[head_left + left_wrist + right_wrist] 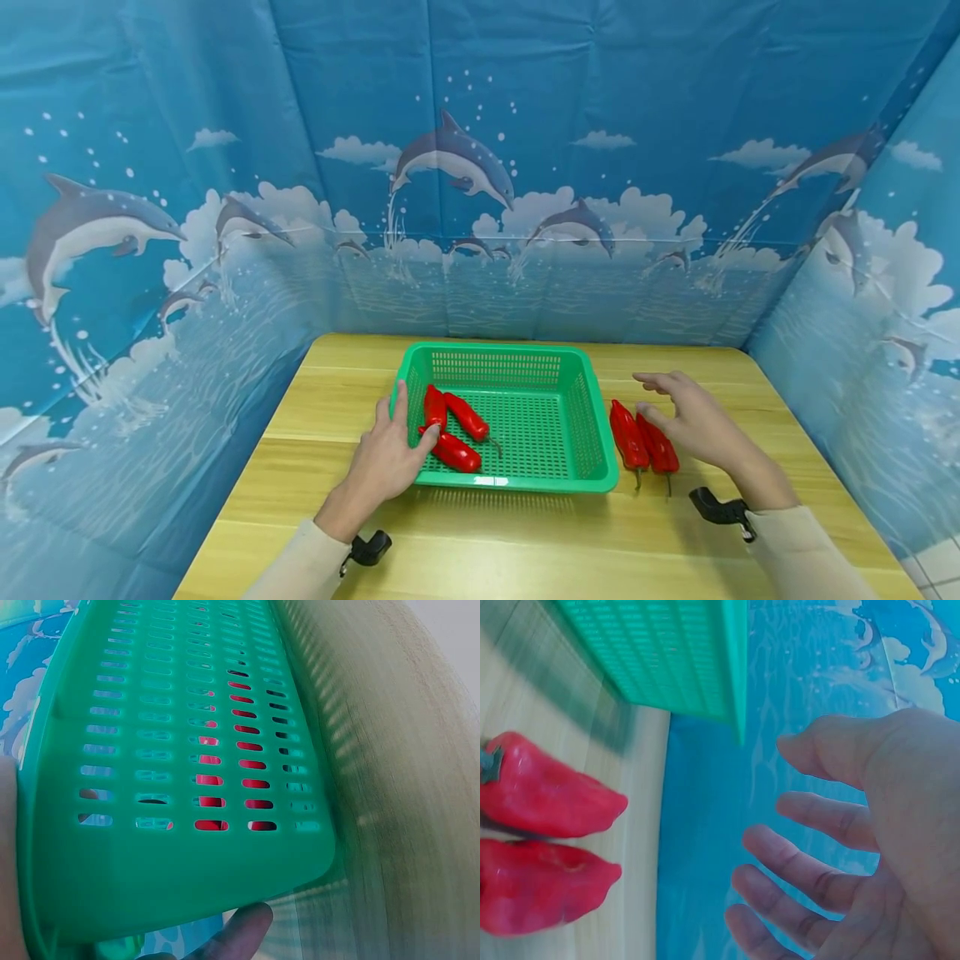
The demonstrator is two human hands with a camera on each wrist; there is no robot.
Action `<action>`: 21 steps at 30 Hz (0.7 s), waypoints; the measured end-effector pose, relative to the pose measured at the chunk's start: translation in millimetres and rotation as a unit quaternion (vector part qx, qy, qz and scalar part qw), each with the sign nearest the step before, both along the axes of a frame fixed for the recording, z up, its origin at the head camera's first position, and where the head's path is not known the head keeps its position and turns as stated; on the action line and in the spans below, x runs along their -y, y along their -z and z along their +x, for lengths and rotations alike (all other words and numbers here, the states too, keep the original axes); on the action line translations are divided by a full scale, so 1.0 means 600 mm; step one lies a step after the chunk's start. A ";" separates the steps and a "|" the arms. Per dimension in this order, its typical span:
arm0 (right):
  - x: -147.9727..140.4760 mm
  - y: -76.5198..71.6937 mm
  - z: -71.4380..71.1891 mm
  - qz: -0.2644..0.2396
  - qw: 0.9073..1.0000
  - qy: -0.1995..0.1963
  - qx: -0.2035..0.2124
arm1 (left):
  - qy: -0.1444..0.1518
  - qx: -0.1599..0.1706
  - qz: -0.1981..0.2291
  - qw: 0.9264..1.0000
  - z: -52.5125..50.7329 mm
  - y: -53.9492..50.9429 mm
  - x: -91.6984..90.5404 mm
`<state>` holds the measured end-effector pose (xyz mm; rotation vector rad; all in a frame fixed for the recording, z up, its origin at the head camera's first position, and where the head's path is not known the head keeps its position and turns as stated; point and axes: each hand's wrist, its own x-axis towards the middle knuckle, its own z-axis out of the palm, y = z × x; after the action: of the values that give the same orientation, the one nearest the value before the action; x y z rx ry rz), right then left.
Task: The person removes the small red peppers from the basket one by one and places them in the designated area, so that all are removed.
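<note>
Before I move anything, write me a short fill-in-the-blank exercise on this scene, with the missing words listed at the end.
1. The basket is ____ in colour.
2. Inside the basket lie exactly ____ red peppers.
3. Beside the basket, exactly ____ more peppers lie on the table.
4. The hand at the basket's rim is the person's ____ one.

Missing words: green; three; two; left.

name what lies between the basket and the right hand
Two peppers lie side by side on the table between the basket and the right hand, as the head view shows.
</note>
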<state>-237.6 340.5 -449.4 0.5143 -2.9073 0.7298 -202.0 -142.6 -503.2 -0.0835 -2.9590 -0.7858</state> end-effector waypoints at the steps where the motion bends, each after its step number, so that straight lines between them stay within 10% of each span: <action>1: 0.003 -0.001 0.000 0.000 1.000 -0.001 -0.001 | 0.001 0.000 0.000 1.000 0.000 -0.001 0.000; 21: 0.073 -0.029 -0.006 -0.006 0.998 -0.062 -0.004 | 0.000 0.007 -0.001 1.000 -0.003 -0.003 0.002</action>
<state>-241.1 296.8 -432.2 0.6992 -2.8817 0.7587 -204.0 -144.1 -501.3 -0.0774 -2.9730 -0.7857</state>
